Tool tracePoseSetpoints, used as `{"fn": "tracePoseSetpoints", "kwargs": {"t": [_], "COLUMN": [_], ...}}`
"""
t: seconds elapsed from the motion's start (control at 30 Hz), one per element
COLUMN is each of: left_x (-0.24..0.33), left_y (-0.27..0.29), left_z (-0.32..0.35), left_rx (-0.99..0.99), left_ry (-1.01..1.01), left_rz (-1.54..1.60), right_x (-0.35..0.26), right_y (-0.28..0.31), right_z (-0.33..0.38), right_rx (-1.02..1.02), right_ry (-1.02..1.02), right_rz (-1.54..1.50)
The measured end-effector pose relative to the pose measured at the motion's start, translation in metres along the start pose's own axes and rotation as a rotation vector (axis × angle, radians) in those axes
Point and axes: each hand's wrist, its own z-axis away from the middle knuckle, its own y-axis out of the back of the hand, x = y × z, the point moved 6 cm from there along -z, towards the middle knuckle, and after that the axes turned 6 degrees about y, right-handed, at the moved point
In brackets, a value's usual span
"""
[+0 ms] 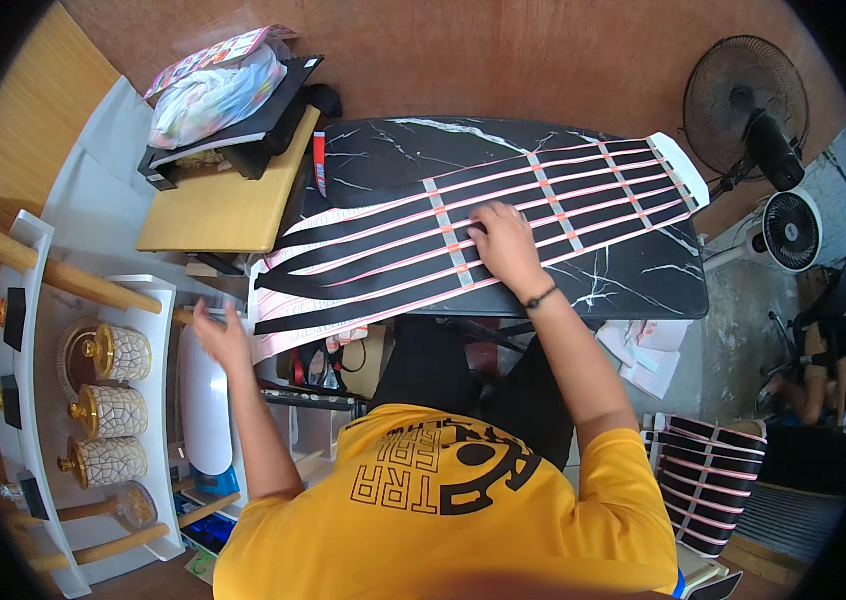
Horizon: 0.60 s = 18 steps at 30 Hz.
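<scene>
A long pale sheet with pink lines (278, 344) slants across the black marble-patterned table (398, 145). Several black strips (343, 310) run along it, crossed by grey bands (450, 232) with orange marks. Toward the left the strips lie loose and uneven. A white end piece (681, 170) holds the right end. My right hand (508, 245) rests over the middle strips beside the left grey band, fingers bent and somewhat apart; what lies under them is partly hidden. My left hand (226, 338) hovers off the sheet's left end, thumb and fingers apart, holding nothing.
Two fans, one black (746, 110) and one white (793, 230), stand at the right. A similar strip-covered panel (711, 485) leans lower right. Left are shelves with gold-lidded jars (115, 410) and a yellow stand (213, 222) carrying a black rack. Papers (643, 355) lie below the table.
</scene>
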Motion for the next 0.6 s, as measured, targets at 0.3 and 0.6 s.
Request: {"fn": "tracePoseSetpoints", "kwargs": {"t": [0.3, 0.6], "left_x": [0.265, 0.285], "left_y": [-0.163, -0.239], "left_z": [0.071, 0.090], "left_rx": [-0.746, -0.745], "left_ry": [-0.551, -0.491], "left_rz": [0.139, -0.196], "right_x": [0.027, 0.041], "right_y": [-0.060, -0.072], "right_z": [-0.104, -0.100], "right_rx": [-0.032, 0.020], "right_ry": [0.087, 0.024], "right_rz": [-0.080, -0.083]}}
